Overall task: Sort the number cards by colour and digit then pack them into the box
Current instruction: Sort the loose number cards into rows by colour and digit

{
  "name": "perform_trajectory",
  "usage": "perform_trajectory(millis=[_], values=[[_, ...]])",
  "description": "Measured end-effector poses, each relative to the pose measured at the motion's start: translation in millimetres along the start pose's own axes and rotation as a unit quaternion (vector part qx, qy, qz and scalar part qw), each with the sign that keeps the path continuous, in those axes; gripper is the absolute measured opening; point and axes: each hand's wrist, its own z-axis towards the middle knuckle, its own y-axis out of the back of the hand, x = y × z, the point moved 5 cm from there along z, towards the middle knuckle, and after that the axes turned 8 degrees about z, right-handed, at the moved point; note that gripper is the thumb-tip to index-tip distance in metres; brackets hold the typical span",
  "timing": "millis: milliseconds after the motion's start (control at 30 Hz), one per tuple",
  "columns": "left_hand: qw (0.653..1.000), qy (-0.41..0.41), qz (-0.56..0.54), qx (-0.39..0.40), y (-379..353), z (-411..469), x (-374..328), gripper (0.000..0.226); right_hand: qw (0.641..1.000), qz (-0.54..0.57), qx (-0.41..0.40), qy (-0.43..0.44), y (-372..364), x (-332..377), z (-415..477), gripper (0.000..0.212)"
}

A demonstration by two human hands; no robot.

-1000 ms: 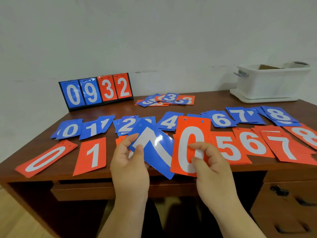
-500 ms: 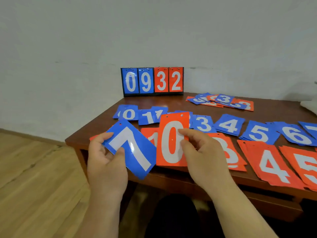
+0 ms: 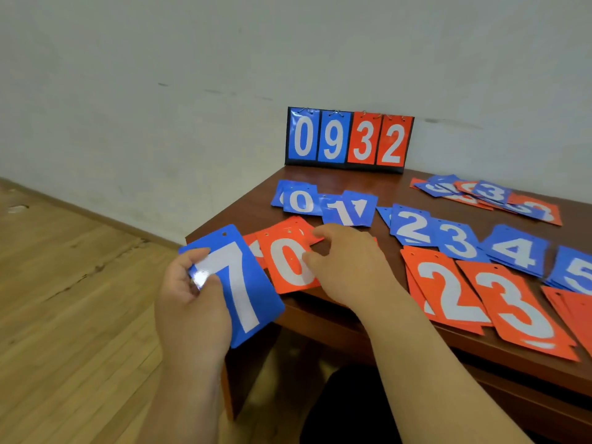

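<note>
The red 0 card (image 3: 285,267) is down at the near-left corner of the desk (image 3: 250,213), lying on top of other red cards there. That looks like the red zeros pile, going by the white peeking out underneath. The right hand (image 3: 349,270) has its thumb and forefinger curled onto the card's right edge, pinching it. The left hand (image 3: 189,309) holds a blue 7 card (image 3: 243,293) off the desk's corner, thumb across the face and the other fingers behind it.

So this is mid-sorting, the bit where the red 0 gets dropped on its stack.

Behind it runs a blue row: 0s (image 3: 299,200), 1s (image 3: 349,211), 2s (image 3: 411,227), 3s (image 3: 458,243), 4s (image 3: 515,251), plus a 5 (image 3: 576,270) at the frame edge. The red 2s (image 3: 448,293) and red 3s (image 3: 519,306) sit along the front. A mixed heap (image 3: 490,195) waits at the back, near the flip scoreboard (image 3: 349,139) reading 0932.

My guess for the next move is let go of the 0, then take the blue 7 way over right, since no blue 7 spot is visible here. The box isn't in shot either.
</note>
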Motion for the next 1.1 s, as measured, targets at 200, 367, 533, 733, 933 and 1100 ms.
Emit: perform_trajectory(millis=[200, 367, 533, 733, 933, 1100], values=[[1.000, 0.011, -0.023, -0.013, -11.1, -18.8, -16.8, 0.042, 0.984, 0.173, -0.028, 0.026, 24.7, -15.1, -28.8, 0.020], [0.996, -0.037, -0.045, 0.071, -45.5, -52.9, -39.1, 0.043, 0.958, 0.278, 0.021, 0.068, 53.4, -28.5, -67.2, 0.008], [0.972, -0.100, -0.053, 0.204, -103.9, -117.5, -67.8, 0.039, 0.954, 0.292, -0.024, 0.054, 87.8, -76.3, -98.6, 0.014], [0.913, -0.111, -0.028, 0.390, -181.5, -210.3, -88.9, 0.043, 0.939, 0.295, -0.176, -0.014, 156.6, -169.9, -146.2, 0.023], [0.847, -0.206, 0.056, 0.486, -257.3, -307.9, -99.0, 0.048, 0.916, 0.241, -0.310, -0.085, 221.1, -260.3, -209.7, 0.025], [0.792, -0.268, 0.097, 0.540, -319.7, -381.6, -110.6, 0.041, 0.900, 0.164, -0.378, -0.143, 268.7, -321.0, -249.8, 0.025]])
